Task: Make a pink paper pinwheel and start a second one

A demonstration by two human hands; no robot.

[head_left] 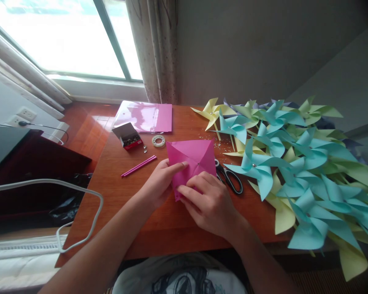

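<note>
1 pink ppr (192, 154) in hands (159, 183) (213, 200)

You have one pink sheet (192, 156), part-hidden by your right hand (214, 202); scissors (222, 170), blades obscured; blue pinwheel (366, 212), cropped at right edge.

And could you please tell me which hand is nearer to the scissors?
Right: the right hand is just below-left of the scissors, at the lower part of the paper; the left hand is farther off, on the paper's left side.
</note>
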